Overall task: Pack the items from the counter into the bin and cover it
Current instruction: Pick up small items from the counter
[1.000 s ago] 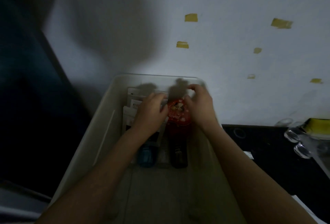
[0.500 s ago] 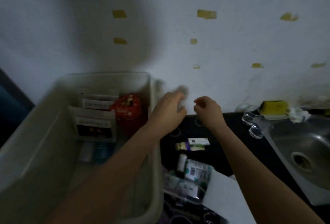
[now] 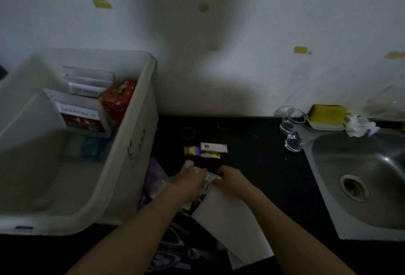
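Both hands, left hand [image 3: 192,177] and right hand [image 3: 230,179], gripped a clear packet [image 3: 209,181] (label unreadable) on the black counter [image 3: 263,165], right of the open white bin [image 3: 135,143]; small boxes [image 3: 206,150] lay just beyond.

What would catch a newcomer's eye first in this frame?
Probably the big pale bin on the left, with a red tin standing in its far corner beside upright packets. Next, the left hand and right hand meeting over a clear packet on the black counter, with the steel sink at right.
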Tool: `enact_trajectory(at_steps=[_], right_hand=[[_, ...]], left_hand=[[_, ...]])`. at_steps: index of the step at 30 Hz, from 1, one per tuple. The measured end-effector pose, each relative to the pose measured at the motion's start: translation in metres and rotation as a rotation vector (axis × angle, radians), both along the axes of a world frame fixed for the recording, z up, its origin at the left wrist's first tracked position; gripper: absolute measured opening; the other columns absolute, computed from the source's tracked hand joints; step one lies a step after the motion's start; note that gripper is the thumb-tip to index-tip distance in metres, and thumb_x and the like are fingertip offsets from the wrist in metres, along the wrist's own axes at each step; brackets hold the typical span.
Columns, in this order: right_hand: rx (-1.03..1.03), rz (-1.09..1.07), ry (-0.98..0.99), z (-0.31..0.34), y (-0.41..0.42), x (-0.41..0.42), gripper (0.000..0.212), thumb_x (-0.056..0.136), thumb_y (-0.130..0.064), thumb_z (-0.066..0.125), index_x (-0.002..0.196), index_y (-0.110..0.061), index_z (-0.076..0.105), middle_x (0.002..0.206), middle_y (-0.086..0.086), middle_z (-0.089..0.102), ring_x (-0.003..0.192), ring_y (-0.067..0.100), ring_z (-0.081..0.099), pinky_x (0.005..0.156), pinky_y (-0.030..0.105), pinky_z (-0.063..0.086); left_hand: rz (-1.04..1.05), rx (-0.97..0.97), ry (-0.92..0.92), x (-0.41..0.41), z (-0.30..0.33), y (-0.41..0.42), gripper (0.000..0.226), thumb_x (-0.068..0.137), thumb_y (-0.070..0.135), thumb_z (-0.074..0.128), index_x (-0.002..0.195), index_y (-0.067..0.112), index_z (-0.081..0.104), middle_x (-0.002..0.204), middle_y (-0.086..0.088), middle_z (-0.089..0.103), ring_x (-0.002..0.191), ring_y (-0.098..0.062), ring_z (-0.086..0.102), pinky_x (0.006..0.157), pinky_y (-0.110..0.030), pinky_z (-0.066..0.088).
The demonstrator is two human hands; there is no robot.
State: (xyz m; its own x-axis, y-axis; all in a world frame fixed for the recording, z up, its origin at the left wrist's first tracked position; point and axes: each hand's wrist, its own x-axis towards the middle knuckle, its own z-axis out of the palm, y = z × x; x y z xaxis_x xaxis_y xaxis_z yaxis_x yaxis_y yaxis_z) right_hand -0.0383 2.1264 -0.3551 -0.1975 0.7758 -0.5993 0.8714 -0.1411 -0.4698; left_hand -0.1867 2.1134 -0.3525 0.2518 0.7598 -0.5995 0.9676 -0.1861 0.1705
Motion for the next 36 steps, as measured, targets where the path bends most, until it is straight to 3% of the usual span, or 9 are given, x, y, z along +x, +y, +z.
enact_trajectory(at_steps=[3, 7, 10, 14, 19, 23, 28, 32, 36], right_hand=[[-0.023, -0.057, -0.001, -0.007, -0.002, 0.005, 0.022, 0.09, -0.04, 0.052, 0.09, -0.018, 0.048, 0.086, 0.001, 0.049, 0.086, 0.021, 0.051, 0.076, 0.033, 0.04], [-0.033, -0.118, -0.017, -0.02, -0.001, 0.009, 0.037, 0.089, -0.052, 0.048, 0.066, -0.026, 0.034, 0.069, -0.005, 0.039, 0.074, 0.017, 0.046, 0.066, 0.029, 0.037], [-0.026, -0.119, 0.023, -0.022, 0.005, 0.013, 0.024, 0.093, -0.041, 0.05, 0.085, -0.017, 0.05, 0.081, 0.001, 0.051, 0.068, 0.012, 0.046, 0.056, 0.025, 0.036], [-0.037, -0.059, -0.018, -0.016, 0.019, 0.014, 0.029, 0.095, -0.02, 0.048, 0.119, -0.004, 0.051, 0.118, 0.014, 0.058, 0.104, 0.026, 0.057, 0.084, 0.033, 0.047], [-0.052, -0.051, -0.02, -0.023, 0.04, 0.016, 0.024, 0.097, -0.014, 0.042, 0.107, 0.001, 0.057, 0.109, 0.019, 0.06, 0.083, 0.018, 0.049, 0.064, 0.028, 0.045], [-0.037, -0.084, 0.033, -0.026, 0.056, 0.016, 0.031, 0.097, -0.016, 0.044, 0.12, 0.003, 0.055, 0.117, 0.016, 0.06, 0.101, 0.024, 0.058, 0.082, 0.028, 0.047], [-0.034, -0.263, 0.124, -0.035, 0.069, 0.02, 0.017, 0.092, -0.007, 0.047, 0.083, -0.003, 0.061, 0.066, 0.0, 0.045, 0.056, 0.005, 0.039, 0.049, 0.015, 0.034], [0.013, -0.35, 0.157, -0.035, 0.067, 0.029, 0.019, 0.093, -0.005, 0.046, 0.09, -0.001, 0.064, 0.08, 0.008, 0.055, 0.058, 0.008, 0.044, 0.051, 0.018, 0.043], [0.092, -0.528, 0.303, -0.018, 0.071, 0.034, 0.022, 0.095, -0.012, 0.049, 0.079, -0.002, 0.062, 0.073, 0.009, 0.054, 0.061, 0.013, 0.051, 0.055, 0.025, 0.053]], left_hand=[[0.001, 0.103, -0.003, 0.009, -0.016, -0.004, 0.06, 0.09, 0.022, 0.056, 0.143, 0.021, 0.029, 0.144, -0.016, 0.029, 0.131, -0.033, 0.034, 0.1, -0.044, 0.041], [-0.05, 0.157, 0.03, 0.023, -0.025, -0.003, 0.054, 0.091, 0.024, 0.054, 0.141, 0.018, 0.034, 0.141, -0.011, 0.036, 0.133, -0.029, 0.033, 0.103, -0.042, 0.033], [-0.091, 0.135, 0.032, 0.027, -0.027, 0.002, 0.06, 0.089, 0.018, 0.056, 0.143, 0.02, 0.03, 0.143, -0.009, 0.033, 0.136, -0.028, 0.028, 0.105, -0.047, 0.03], [-0.134, 0.103, 0.002, 0.018, -0.038, 0.014, 0.07, 0.09, 0.017, 0.057, 0.148, 0.017, 0.019, 0.149, -0.01, 0.026, 0.14, -0.027, 0.021, 0.106, -0.048, 0.03], [-0.046, 0.185, -0.015, 0.011, -0.048, 0.037, 0.078, 0.083, 0.024, 0.066, 0.147, 0.016, 0.022, 0.147, -0.008, 0.029, 0.139, -0.025, 0.024, 0.107, -0.047, 0.031], [0.01, 0.166, -0.025, 0.008, -0.049, 0.055, 0.089, 0.078, 0.035, 0.07, 0.148, 0.015, 0.017, 0.149, -0.007, 0.026, 0.138, -0.025, 0.025, 0.108, -0.054, 0.029], [0.005, 0.196, 0.058, 0.014, -0.052, 0.056, 0.089, 0.081, 0.033, 0.065, 0.149, 0.017, 0.01, 0.148, -0.011, 0.021, 0.137, -0.031, 0.023, 0.109, -0.059, 0.023], [0.026, 0.216, -0.03, 0.014, -0.051, 0.056, 0.092, 0.076, 0.031, 0.069, 0.148, 0.022, 0.013, 0.147, -0.008, 0.022, 0.136, -0.029, 0.024, 0.109, -0.054, 0.028], [0.228, 0.201, -0.219, 0.019, -0.047, 0.059, 0.103, 0.066, 0.037, 0.073, 0.147, 0.02, 0.013, 0.14, -0.007, 0.024, 0.131, -0.03, 0.03, 0.104, -0.048, 0.038]])
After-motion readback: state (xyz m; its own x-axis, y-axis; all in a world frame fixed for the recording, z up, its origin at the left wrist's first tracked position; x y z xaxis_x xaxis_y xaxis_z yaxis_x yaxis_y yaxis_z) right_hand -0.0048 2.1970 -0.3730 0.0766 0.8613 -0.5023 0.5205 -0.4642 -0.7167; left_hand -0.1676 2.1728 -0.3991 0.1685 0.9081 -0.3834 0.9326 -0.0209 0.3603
